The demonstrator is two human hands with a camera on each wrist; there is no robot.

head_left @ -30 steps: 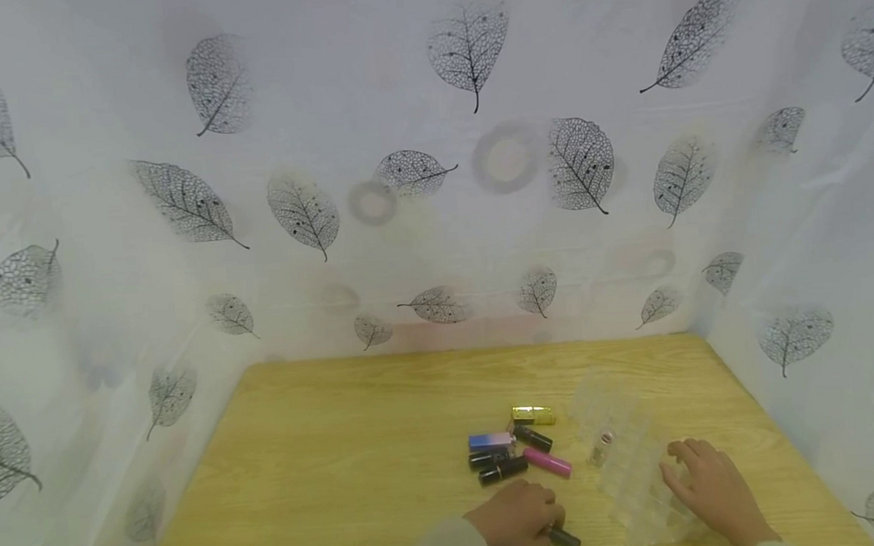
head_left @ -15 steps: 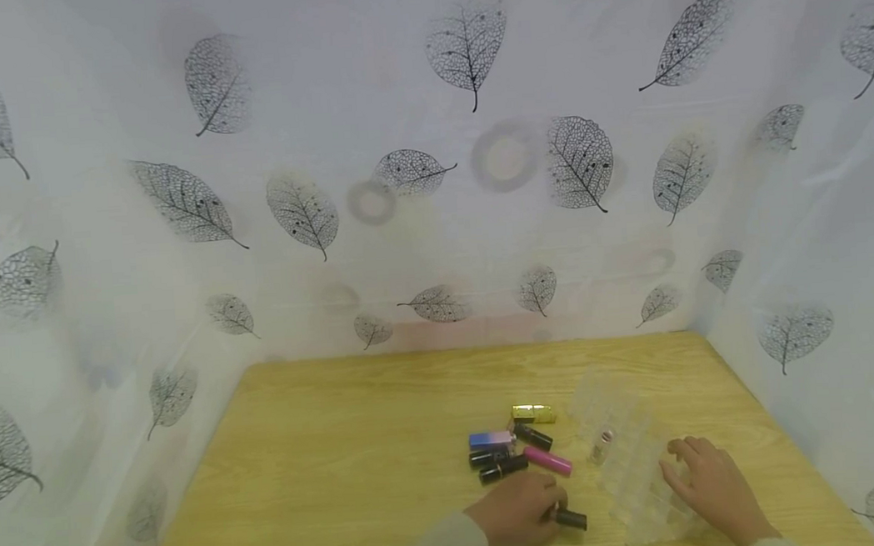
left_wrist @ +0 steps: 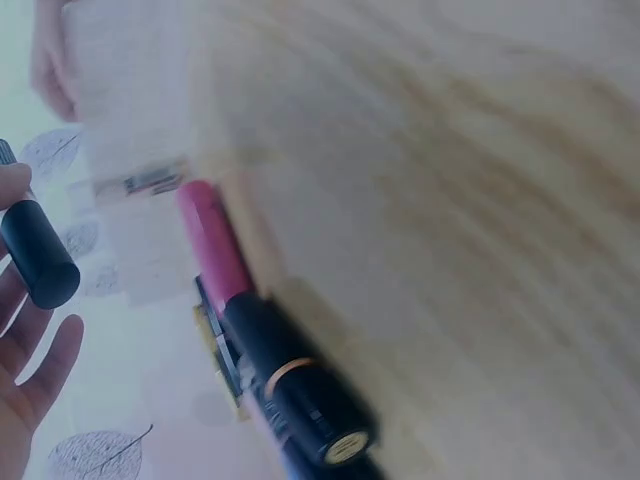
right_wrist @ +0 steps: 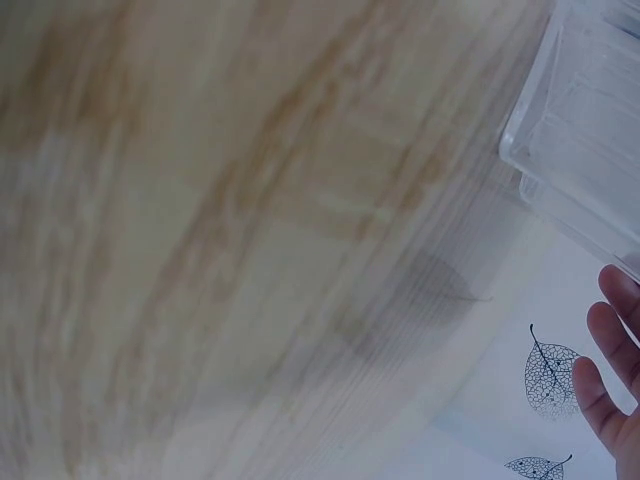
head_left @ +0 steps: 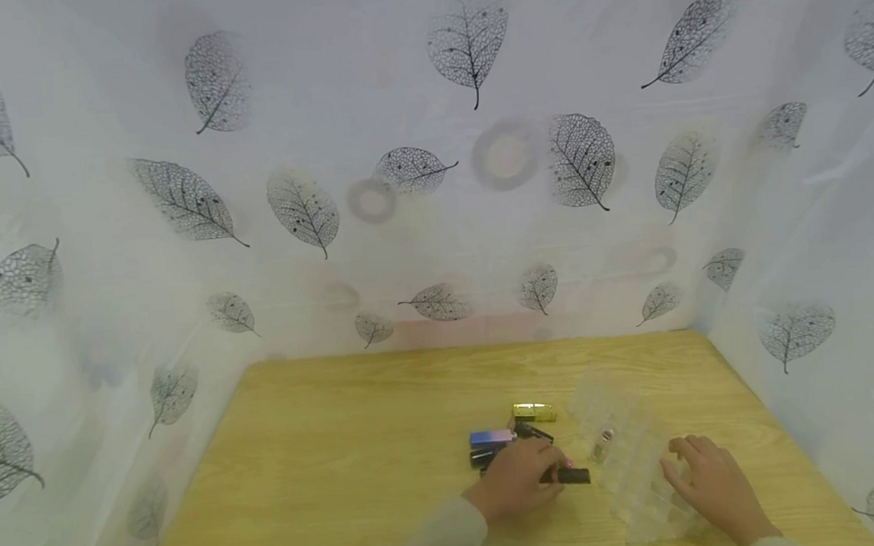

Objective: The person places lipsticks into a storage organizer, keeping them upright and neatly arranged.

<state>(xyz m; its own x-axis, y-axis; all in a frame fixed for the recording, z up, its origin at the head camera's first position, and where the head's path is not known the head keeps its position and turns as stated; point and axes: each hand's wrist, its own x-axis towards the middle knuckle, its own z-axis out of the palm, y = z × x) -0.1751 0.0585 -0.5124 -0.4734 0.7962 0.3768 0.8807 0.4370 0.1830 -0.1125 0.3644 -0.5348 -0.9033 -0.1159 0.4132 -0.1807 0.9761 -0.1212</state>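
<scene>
A black lipstick tube [head_left: 575,476] is pinched in my left hand [head_left: 520,478], one end pointing right toward the clear organizer. In the left wrist view that black tube sits between thumb and fingers at the left edge. Below and behind the left hand lie a pink lipstick [left_wrist: 215,238] and a black lipstick with a gold band [left_wrist: 310,390], mostly covered by the hand in the head view. My right hand [head_left: 713,487] rests with relaxed fingers at the right side of the clear compartmented organizer [head_left: 630,482]. A small clear tube with a reddish end [head_left: 604,445] stands at the organizer's left side.
Beyond the left hand lie a gold lipstick [head_left: 534,412], a blue-and-pink one [head_left: 490,438] and more black ones [head_left: 533,432]. The wooden table [head_left: 327,447] is bordered by a white leaf-print sheet [head_left: 435,240] at back and sides.
My left hand has moved away from me with the black lipstick, now covering part of the pile. The tube has turned to nearly level. My right hand stays in place.
</scene>
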